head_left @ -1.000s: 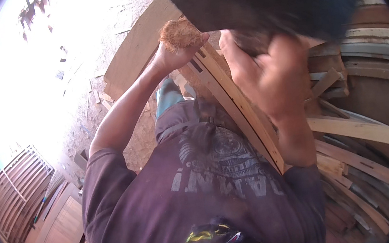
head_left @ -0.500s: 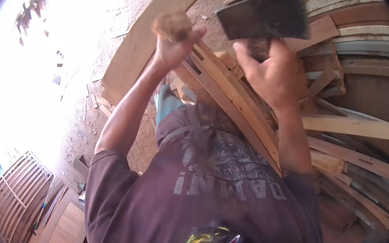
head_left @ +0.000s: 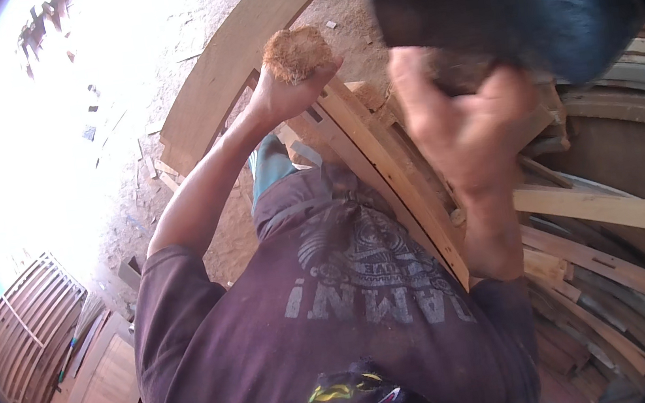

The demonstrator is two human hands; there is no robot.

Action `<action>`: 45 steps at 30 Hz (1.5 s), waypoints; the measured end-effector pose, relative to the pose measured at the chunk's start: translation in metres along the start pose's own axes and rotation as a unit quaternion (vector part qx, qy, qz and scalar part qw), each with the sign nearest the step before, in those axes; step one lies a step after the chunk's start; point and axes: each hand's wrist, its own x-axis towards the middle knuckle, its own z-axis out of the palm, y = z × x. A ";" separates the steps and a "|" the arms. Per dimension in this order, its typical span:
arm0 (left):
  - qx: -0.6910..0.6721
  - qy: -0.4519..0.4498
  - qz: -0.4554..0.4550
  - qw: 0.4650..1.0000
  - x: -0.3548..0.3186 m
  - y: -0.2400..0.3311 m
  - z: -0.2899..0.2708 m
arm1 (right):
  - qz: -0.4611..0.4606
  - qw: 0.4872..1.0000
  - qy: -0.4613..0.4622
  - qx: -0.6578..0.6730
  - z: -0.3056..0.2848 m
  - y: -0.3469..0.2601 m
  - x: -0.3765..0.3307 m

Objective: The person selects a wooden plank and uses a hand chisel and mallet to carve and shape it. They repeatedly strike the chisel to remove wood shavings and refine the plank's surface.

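My left hand (head_left: 287, 96) is wrapped around a chisel (head_left: 296, 55). Only the round, frayed, fibrous end of its wooden handle shows above the fist; the blade is hidden. Below that fist lie long wooden bars (head_left: 386, 164) side by side, running from beyond the hand back along my right side. A narrow slot (head_left: 316, 113) is cut in one bar, just below the hand. My right hand (head_left: 468, 121) grips a hatchet (head_left: 496, 10) by its handle, raised close to the camera. Its broad dark head is blurred and partly out of frame, apart from the chisel.
A wide curved wooden board (head_left: 206, 83) lies on the dusty floor ahead, with scraps around it. Stacked planks and offcuts (head_left: 602, 209) crowd the right side. At lower left are a slatted wooden frame (head_left: 29, 310) and a wooden panel (head_left: 102, 394).
The hatchet has come up toward the camera and to the right, looking larger. My left hand has stayed about in place on the chisel, whose handle end now shows more sharply.
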 end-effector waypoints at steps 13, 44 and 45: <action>0.098 -0.069 0.061 0.991 -0.016 -0.034 0.011 | -0.056 0.998 -0.005 -0.039 0.023 -0.014 0.001; 0.019 -0.083 0.012 0.996 -0.050 -0.062 0.046 | 0.006 0.994 -0.078 -0.077 0.027 0.007 -0.041; 0.057 -0.069 0.057 0.994 -0.048 -0.065 0.046 | 0.021 0.979 -0.133 -0.151 0.036 0.017 -0.045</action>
